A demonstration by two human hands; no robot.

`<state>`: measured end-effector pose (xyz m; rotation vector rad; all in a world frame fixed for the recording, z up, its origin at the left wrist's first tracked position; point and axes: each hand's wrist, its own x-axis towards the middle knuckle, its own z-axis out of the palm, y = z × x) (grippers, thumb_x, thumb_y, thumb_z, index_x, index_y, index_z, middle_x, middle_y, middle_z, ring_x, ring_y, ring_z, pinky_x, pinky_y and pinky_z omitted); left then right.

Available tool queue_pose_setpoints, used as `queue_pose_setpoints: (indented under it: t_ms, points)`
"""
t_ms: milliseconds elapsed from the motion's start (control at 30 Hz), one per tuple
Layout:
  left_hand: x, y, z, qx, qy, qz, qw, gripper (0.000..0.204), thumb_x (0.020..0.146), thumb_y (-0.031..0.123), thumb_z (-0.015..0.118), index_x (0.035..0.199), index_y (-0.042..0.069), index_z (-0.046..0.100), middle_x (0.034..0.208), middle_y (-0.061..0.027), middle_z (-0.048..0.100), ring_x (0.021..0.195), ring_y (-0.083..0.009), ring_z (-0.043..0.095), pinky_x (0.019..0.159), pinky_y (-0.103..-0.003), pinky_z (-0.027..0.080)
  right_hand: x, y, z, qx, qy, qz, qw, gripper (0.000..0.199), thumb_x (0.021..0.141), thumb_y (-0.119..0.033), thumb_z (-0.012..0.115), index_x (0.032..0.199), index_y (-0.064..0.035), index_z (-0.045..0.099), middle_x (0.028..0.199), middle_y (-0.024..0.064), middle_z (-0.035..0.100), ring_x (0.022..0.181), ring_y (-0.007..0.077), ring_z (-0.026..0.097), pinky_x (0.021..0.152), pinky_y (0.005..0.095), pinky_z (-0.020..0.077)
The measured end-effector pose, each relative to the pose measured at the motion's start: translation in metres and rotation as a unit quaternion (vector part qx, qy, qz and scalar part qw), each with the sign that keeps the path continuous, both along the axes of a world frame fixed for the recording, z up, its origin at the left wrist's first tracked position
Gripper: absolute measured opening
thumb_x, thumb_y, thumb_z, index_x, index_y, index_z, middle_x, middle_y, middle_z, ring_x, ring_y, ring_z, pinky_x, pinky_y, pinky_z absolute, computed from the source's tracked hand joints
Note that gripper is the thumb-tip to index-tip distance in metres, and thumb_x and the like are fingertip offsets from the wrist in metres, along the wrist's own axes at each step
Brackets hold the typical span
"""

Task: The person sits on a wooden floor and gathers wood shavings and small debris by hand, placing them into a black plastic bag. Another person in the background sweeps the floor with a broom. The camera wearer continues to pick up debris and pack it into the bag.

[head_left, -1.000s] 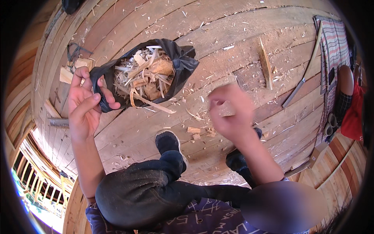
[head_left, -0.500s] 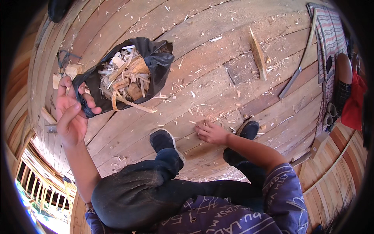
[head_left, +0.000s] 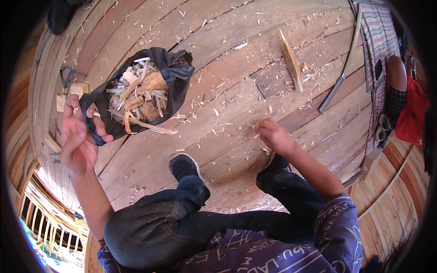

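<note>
My left hand is closed on the rim of a black plastic bag, fingers hooked over its edge and thumb raised in front. The bag lies on its side on the plank floor, its mouth spread. Inside is a heap of wood shavings and chips, and a long curled strip hangs out over the lip. To the right, low above the boards, my right hand is pinched; a small pale wood chip shows at its fingertips. The bag and this hand are well apart.
Shavings lie scattered over the plank floor. A pointed wood piece and a long-handled blade lie ahead on the right. Beyond is a striped cloth, with a person's knee beside it. Wood blocks sit behind the bag.
My right hand has risen from the floor and moved right and away from me, its fingers drawn together. The left keeps its hold on the bag. The whole view has shifted slightly.
</note>
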<state>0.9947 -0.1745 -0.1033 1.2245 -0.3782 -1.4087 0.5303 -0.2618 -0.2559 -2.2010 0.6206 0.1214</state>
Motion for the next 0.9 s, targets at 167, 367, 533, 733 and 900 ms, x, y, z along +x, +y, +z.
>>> queue_pose_setpoints:
  t_ms: [167, 367, 533, 733, 900]
  points:
    - [-0.017, -0.006, 0.004, 0.002, 0.018, -0.018, 1.000, 0.060, 0.073, 0.002, 0.057, 0.122, 0.000, 0.024, 0.101, -0.0165, 0.042, 0.080, -0.0276, 0.061, 0.069, -0.044, 0.061, 0.114, -0.034, 0.096, 0.228, -0.144, -0.334, 0.903, 0.024, 0.070, 0.009, 0.064, 0.090, -0.0041, 0.069, 0.088, 0.0061, 0.061, 0.077, 0.0134, 0.061, 0.061, 0.0249, 0.0506]
    - [-0.027, -0.022, 0.007, -0.010, -0.011, -0.045, 0.999, 0.060, 0.072, 0.004, 0.059, 0.120, 0.002, 0.025, 0.101, -0.0161, 0.042, 0.072, -0.0244, 0.059, 0.062, -0.040, 0.060, 0.240, -0.058, 0.110, 0.120, -0.215, -0.094, 0.965, 0.025, 0.071, 0.003, 0.066, 0.094, -0.0041, 0.069, 0.093, 0.0091, 0.063, 0.078, 0.0181, 0.063, 0.060, 0.0262, 0.0529]
    - [-0.008, 0.008, 0.008, 0.010, -0.024, 0.000, 1.000, 0.060, 0.076, 0.003, 0.059, 0.124, 0.003, 0.023, 0.104, -0.0156, 0.044, 0.072, -0.0192, 0.053, 0.062, -0.031, 0.057, 0.218, -0.067, 0.127, 0.245, -0.285, -0.153, 0.914, 0.024, 0.075, 0.007, 0.057, 0.097, 0.0019, 0.065, 0.103, 0.0132, 0.064, 0.089, 0.0182, 0.064, 0.071, 0.0289, 0.0577]
    - [0.000, 0.003, -0.002, -0.005, 0.001, 0.009, 1.000, 0.065, 0.078, 0.003, 0.056, 0.132, 0.000, 0.020, 0.111, -0.0181, 0.043, 0.076, -0.0203, 0.053, 0.067, -0.034, 0.057, 0.008, -0.053, 0.007, -0.011, 0.095, -0.408, 0.908, 0.041, 0.077, -0.011, 0.065, 0.115, 0.0031, 0.055, 0.116, 0.0211, 0.056, 0.111, 0.0306, 0.053, 0.090, 0.0400, 0.0470]
    - [-0.005, -0.008, 0.001, 0.005, -0.004, -0.006, 1.000, 0.061, 0.077, 0.004, 0.055, 0.128, 0.000, 0.022, 0.108, -0.0172, 0.041, 0.076, -0.0220, 0.054, 0.066, -0.037, 0.059, -0.018, 0.065, -0.034, -0.098, 0.180, -0.436, 0.876, 0.086, 0.074, -0.027, 0.074, 0.138, 0.0069, 0.027, 0.143, 0.0336, 0.022, 0.131, 0.0462, 0.027, 0.109, 0.0466, 0.0250]
